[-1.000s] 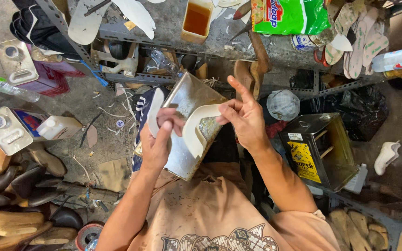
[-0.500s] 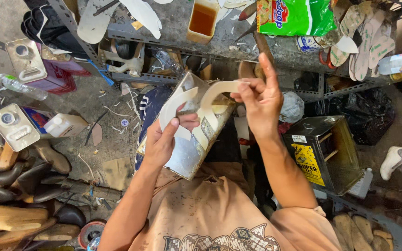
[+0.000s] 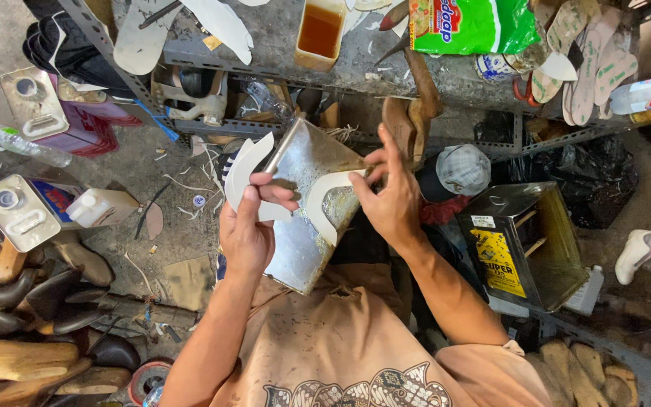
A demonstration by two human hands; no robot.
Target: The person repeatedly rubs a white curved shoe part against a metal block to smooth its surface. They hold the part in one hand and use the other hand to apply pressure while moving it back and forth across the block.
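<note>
A dull metal plate (image 3: pixel 303 226) leans on my lap, tilted up toward the shelf. On its face lies a curved white cut piece (image 3: pixel 324 203). My right hand (image 3: pixel 389 200) presses the upper end of that piece with its fingertips. A second curved white piece (image 3: pixel 241 169) is pinched against the plate's left edge by my left hand (image 3: pixel 249 230), thumb on top.
A metal shelf (image 3: pixel 280 53) ahead holds a container of amber liquid (image 3: pixel 319 30), a green bag (image 3: pixel 472 22) and several insoles (image 3: pixel 589 60). An open tin (image 3: pixel 525 241) stands at right. Flat cans (image 3: pixel 20 211), a water bottle (image 3: pixel 20 143) and several wooden shoe lasts (image 3: pixel 16 324) crowd the left floor.
My right hand came down from the raised position and set the white piece flat on the plate. The plate shifted lower and more to the right in view.
</note>
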